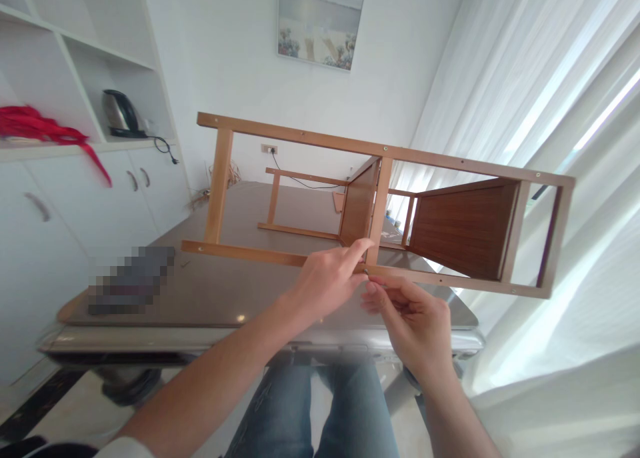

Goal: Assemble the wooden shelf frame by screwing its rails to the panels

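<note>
A light wooden frame (380, 153) with rows of small holes stands tilted in front of me, with dark brown wood panels (465, 230) set into it. My left hand (325, 286) grips its lower rail (250, 254), the index finger lying along an upright. Just to the right, my right hand (410, 325) pinches a small metal screw (366, 271) at the rail's edge. The screw's tip touches the rail near a joint, and my fingers hide most of its shank.
Behind the frame is a grey-brown table (200, 298) with a pixelated patch on it. A steel kettle (120, 115) and red cloth (40, 128) sit on white cabinets at the left. White curtains hang at the right, and my jeans show below.
</note>
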`<state>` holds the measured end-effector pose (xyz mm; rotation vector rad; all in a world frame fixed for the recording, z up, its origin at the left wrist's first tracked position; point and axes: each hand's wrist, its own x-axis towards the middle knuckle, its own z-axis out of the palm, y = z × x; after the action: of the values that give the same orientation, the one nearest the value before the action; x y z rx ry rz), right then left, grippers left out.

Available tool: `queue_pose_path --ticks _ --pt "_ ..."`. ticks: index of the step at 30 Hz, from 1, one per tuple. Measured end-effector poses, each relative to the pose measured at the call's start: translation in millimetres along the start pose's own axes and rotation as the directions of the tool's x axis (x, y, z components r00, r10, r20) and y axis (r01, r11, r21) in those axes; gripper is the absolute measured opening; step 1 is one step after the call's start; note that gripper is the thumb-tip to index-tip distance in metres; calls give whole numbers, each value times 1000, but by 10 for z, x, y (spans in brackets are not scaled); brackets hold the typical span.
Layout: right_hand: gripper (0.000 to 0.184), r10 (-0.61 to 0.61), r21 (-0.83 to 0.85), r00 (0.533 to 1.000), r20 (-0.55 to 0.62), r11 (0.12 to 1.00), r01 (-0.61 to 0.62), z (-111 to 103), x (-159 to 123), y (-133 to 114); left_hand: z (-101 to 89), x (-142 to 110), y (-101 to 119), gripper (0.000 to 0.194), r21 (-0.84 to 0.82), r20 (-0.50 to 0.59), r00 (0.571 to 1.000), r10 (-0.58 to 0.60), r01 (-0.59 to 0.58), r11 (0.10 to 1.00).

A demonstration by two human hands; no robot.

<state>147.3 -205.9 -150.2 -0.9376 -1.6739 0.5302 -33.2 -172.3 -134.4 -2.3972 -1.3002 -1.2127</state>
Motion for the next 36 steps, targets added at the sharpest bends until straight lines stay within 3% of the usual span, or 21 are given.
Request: queue_pose_path --ticks 10,18,27,36 --pt "14 -35 0 999 9 999 35 -21 -15 -21 44 -5 6 51 41 -47 998 44 -42 998" --pt "26 -89 -32 991 101 995 93 -116 -22 13 53 -16 2 49 41 -68 995 72 -69 997" --pt "13 -242 -225 970 20 944 240 -90 27 -17 48 -24 9 47 17 -41 997 63 -63 998" --pt "10 -303 -290 953 -20 914 285 -18 35 -50 7 -22 23 42 -19 -9 998 58 -58 998"
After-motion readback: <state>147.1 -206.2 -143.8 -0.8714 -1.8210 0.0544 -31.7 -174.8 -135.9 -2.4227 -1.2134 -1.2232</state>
